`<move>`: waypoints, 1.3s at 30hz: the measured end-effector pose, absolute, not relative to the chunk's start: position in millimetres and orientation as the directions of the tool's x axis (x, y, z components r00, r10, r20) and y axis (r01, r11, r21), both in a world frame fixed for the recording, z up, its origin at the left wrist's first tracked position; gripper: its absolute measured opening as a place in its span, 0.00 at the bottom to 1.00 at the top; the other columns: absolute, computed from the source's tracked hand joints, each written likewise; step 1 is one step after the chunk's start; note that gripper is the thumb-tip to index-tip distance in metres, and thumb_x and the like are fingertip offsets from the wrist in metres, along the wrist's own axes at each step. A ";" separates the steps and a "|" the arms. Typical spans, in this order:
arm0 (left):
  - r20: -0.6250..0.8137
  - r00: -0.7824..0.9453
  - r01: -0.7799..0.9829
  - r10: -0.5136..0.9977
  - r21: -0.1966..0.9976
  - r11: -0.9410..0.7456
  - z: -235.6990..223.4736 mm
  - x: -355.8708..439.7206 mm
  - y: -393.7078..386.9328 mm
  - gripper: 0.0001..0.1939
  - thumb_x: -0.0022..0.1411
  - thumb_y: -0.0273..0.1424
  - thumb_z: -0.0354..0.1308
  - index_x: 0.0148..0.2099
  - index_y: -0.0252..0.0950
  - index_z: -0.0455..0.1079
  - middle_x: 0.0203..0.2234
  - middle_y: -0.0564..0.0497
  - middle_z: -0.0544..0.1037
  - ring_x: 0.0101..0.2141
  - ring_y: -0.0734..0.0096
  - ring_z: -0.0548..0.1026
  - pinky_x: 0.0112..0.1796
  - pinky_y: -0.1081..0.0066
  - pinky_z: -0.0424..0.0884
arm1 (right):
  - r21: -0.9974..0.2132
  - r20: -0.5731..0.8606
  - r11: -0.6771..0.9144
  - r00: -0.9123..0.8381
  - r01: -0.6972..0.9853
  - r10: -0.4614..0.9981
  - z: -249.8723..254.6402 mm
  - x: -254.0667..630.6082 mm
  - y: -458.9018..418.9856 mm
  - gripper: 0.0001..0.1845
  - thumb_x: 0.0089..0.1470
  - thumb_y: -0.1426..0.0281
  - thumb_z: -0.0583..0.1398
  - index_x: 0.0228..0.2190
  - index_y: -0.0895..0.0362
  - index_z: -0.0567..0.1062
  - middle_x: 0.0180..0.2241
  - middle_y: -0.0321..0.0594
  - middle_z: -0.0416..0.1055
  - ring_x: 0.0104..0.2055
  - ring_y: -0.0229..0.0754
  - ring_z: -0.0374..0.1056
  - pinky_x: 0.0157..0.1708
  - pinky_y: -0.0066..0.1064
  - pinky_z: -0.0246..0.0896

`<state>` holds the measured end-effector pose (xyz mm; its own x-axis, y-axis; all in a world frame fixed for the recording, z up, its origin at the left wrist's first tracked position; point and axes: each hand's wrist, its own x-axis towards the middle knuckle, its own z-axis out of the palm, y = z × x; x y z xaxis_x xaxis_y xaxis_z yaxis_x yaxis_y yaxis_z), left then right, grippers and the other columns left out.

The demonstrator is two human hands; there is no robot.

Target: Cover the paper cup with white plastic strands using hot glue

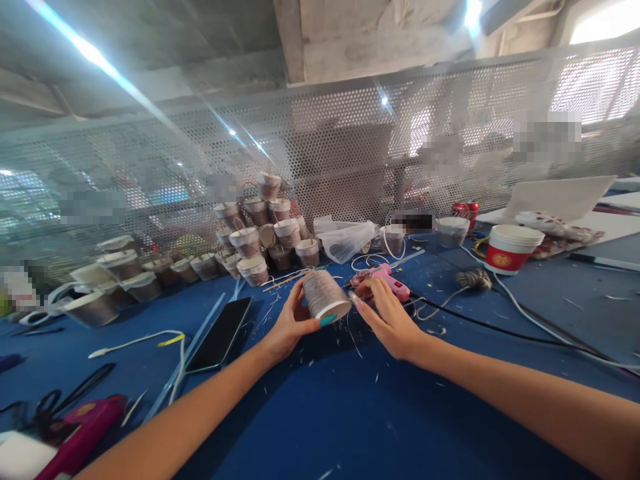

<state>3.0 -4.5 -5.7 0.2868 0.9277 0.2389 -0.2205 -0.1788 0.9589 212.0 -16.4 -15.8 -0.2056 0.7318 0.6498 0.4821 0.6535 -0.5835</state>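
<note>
- Blue tabletop (345, 427), at 6 o'clock from the centre of the view, spanning the foreground.
- Dark-screened phone (220, 335), near 8 o'clock, lying flat; a white cable (182, 353) with a yellow tag (171, 340) runs just beside it.
- Magenta tool (89, 428), farther out at 8 o'clock, partly seen.
- Grey perforated screen (340, 150), at 12 o'clock, behind the tabletop.
- Two red cans (461, 211), at 3 o'clock, side by side.
- Red-and-white cup (505, 258), farther out at 3 o'clock, upright.
</note>
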 end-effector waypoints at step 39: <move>0.316 0.206 -0.074 0.926 0.949 -0.308 -12.6 -4.5 1.6 0.47 0.41 0.24 0.69 0.60 0.50 0.50 0.59 0.47 0.59 0.52 0.57 0.67 0.51 0.59 0.67 | -0.320 0.633 0.120 0.117 0.940 0.765 0.3 234.6 11.5 0.21 0.49 0.62 0.58 0.39 0.65 0.65 0.43 0.61 0.63 0.49 0.63 0.61 0.45 0.53 0.59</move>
<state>-4.5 1.6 -12.6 0.2061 0.9260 0.3163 -0.0737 -0.3077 0.9486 234.6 11.5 0.3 0.1174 0.7652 0.6330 0.9399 0.1202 -0.3196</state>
